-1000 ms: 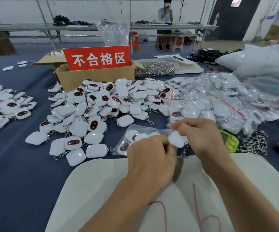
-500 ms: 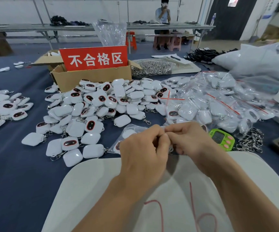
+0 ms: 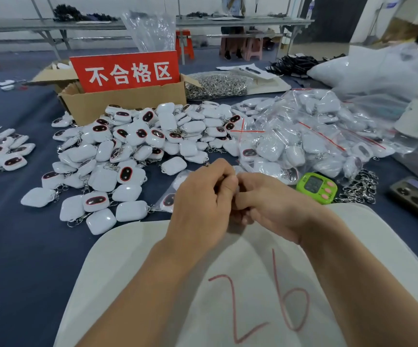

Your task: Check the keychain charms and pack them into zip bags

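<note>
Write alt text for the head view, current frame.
Two bare hands, left hand and right hand, meet and pinch a clear zip bag at the edge of a white board marked 26. Beyond lie a pile of loose white keychain charms, a cardboard box with a red sign, filled bags and a green timer.

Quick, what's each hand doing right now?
Left hand: fingers curled, pinching the edge of the zip bag.
Right hand: fingers curled, pinching the same edge.
</note>
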A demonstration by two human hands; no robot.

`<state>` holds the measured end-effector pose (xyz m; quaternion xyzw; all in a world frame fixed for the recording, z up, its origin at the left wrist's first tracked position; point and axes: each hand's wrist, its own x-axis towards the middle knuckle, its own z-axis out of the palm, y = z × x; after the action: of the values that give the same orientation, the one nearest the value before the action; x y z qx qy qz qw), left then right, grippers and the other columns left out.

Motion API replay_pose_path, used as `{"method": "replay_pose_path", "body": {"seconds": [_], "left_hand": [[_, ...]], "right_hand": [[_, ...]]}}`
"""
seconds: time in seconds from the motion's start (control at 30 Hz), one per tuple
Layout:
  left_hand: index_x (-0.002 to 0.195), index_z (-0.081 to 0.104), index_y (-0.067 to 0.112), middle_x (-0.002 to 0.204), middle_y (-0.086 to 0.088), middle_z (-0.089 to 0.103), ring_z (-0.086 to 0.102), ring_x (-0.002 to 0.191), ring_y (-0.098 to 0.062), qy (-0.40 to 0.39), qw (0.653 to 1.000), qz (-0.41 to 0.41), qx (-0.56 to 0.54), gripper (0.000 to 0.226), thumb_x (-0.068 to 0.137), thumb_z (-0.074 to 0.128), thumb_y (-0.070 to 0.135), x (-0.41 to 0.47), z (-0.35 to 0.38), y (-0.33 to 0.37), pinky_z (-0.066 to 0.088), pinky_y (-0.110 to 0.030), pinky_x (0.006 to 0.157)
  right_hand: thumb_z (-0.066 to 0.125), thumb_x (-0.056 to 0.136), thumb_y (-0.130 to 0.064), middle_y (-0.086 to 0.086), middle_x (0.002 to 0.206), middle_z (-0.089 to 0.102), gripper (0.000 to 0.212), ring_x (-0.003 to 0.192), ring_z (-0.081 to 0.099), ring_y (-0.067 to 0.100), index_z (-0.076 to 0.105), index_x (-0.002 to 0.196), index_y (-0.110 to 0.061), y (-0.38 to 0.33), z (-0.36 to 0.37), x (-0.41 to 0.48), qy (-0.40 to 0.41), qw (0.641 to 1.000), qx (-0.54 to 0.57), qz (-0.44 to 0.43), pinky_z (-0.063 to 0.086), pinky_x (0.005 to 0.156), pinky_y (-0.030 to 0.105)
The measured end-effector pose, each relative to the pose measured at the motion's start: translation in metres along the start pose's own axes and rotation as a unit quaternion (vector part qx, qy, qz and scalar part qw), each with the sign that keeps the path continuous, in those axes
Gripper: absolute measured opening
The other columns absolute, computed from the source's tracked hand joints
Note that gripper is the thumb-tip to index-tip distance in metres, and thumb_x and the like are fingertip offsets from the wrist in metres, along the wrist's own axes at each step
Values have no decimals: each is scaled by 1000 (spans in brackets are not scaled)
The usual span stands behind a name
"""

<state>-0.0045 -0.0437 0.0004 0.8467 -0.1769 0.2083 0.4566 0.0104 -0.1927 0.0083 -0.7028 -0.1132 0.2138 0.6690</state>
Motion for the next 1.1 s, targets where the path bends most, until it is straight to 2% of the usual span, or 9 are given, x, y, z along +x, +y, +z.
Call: {"method": "replay_pose_path", "body": {"seconds": [0.1,0.23,0.33,0.47,0.67,0.77,0.87,1.0,1.1], "left_hand": [[82,57,24,68,14,58,52,71,-5,-22,1000,2,7,17,98,60,19,-1,1,-2,36,-13,62],[81,57,25,68,14,61,54,67,-10,-27,999,3,-19,19,99,61,18,-1,1,-2,40,-18,60],[82,58,25,67,15,60,54,64,-9,18,999,13,-47,16,98,59,22,-3,1,2,44,-24,60],[84,58,26,69,12,62,58,66,-12,37,998,21,-48,14,98,58,24,-4,2,4,48,-28,62],[81,64,25,65,13,61,55,63,-7,-15,999,4,-44,13,94,61,27,-3,5,0,40,-15,60],[87,70,29,66,14,66,58,64,-6,47,994,-60,-79,10,91,61,31,8,-5,-12,45,-23,63],[89,72,36,75,21,69,61,68,2,112,982,-143,-49,18,89,63,21,17,-23,-34,43,-11,60],[118,70,39,102,23,69,62,96,6,29,973,-229,7,39,87,65,15,18,-34,-56,52,-24,91],[134,62,41,117,24,65,60,102,7,-35,971,-236,5,59,76,65,33,18,-33,-56,48,-24,95]], "right_hand": [[59,85,2,6,64,54,7,53,47,15,59,84,-5,3,0,2,54,997,-46,6,36,49,23],[50,89,3,0,51,51,28,45,43,9,55,66,-12,2,7,4,185,968,-166,-15,35,48,23],[58,86,-5,-12,48,53,35,49,50,5,46,59,-25,1,16,3,232,905,-353,-55,33,46,17],[57,88,-26,-6,74,47,20,84,56,32,42,75,-26,4,24,0,269,815,-512,-34,37,66,34],[58,90,-37,-3,77,54,35,101,65,36,34,73,-18,2,17,-4,201,812,-548,12,35,71,34],[62,87,-39,3,102,71,21,100,65,34,44,84,-29,5,20,-1,240,808,-538,8,35,72,32],[58,89,-27,1,93,65,18,98,64,34,44,79,-25,5,19,2,290,813,-503,42,35,72,34],[58,88,-20,11,109,67,20,102,63,36,40,78,-21,3,17,3,333,789,-509,79,35,73,34],[61,87,-19,9,108,69,12,102,65,35,59,99,-19,6,17,4,333,772,-536,85,37,73,32]]}}
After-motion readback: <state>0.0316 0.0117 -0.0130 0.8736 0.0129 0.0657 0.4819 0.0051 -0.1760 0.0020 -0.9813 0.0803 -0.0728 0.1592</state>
